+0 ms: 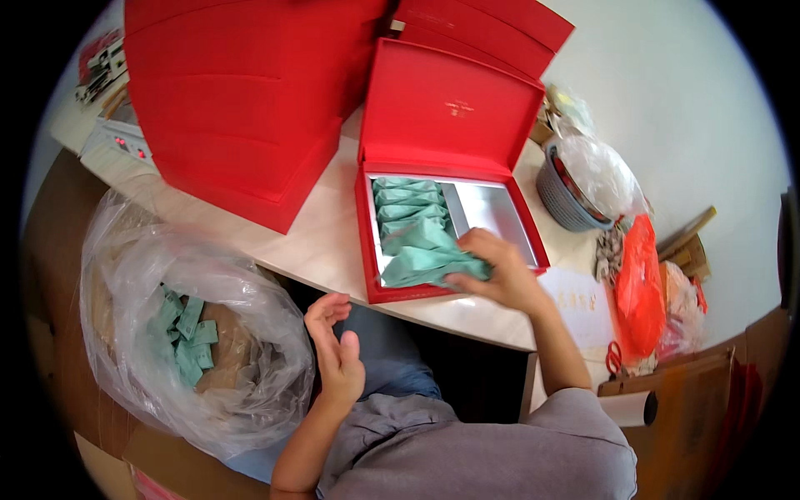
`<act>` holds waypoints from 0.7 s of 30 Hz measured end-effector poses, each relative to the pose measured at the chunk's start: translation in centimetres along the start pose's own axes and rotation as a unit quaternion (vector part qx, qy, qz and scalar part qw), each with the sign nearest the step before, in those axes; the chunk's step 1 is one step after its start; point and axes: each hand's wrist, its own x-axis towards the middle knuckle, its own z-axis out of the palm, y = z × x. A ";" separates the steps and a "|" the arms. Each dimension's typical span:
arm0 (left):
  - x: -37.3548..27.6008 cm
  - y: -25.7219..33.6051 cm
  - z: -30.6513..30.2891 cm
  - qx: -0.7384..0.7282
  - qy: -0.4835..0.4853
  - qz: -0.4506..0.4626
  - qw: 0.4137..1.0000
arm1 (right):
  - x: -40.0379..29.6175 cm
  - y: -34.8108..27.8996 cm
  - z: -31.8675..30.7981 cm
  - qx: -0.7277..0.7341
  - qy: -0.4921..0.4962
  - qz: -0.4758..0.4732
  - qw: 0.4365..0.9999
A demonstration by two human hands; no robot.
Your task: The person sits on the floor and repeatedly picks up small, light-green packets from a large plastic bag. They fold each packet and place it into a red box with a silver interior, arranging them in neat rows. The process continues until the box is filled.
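Observation:
An open red gift box (pixel 369 250) stands on the table, its hinged lid (pixel 437 106) raised at the back. A silver divider splits its inside in two. Several green packets (pixel 409 197) stand in a row in the left compartment; the silver right compartment (pixel 490 212) shows its bare bottom. My right hand (pixel 497 269) grips green packets (pixel 425 256) at the front of the left compartment. How many it holds I cannot tell. Off the table's front edge, my left hand (pixel 335 350) is raised with fingers apart, holding nothing. To its left, a clear plastic bag (pixel 262 312) contains loose green packets (pixel 190 334).
Large red boxes (pixel 237 125) are stacked at the left, with another red stack (pixel 487 31) behind the lid. At right are a grey basket (pixel 565 197), a red plastic bag (pixel 640 294), red-handled scissors (pixel 614 358) and a paper sheet (pixel 578 306). A device with red digits (pixel 128 147) sits far left.

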 end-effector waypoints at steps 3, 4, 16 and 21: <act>-1.3 -0.7 -1.2 -0.004 0.028 -0.090 0.996 | 0.8 3.1 -2.1 -0.140 -0.084 0.037 0.986; -1.6 -0.8 -1.3 -0.010 0.039 -0.105 0.994 | 1.3 4.0 -2.1 -0.188 -0.124 0.033 0.974; -3.8 -3.1 -3.3 -0.077 0.071 -0.211 0.972 | 5.4 5.4 6.0 -0.228 -0.032 -0.096 0.968; -5.0 -3.8 -4.7 -0.057 0.046 -0.231 0.970 | 5.6 4.4 7.2 -0.214 -0.084 -0.133 0.964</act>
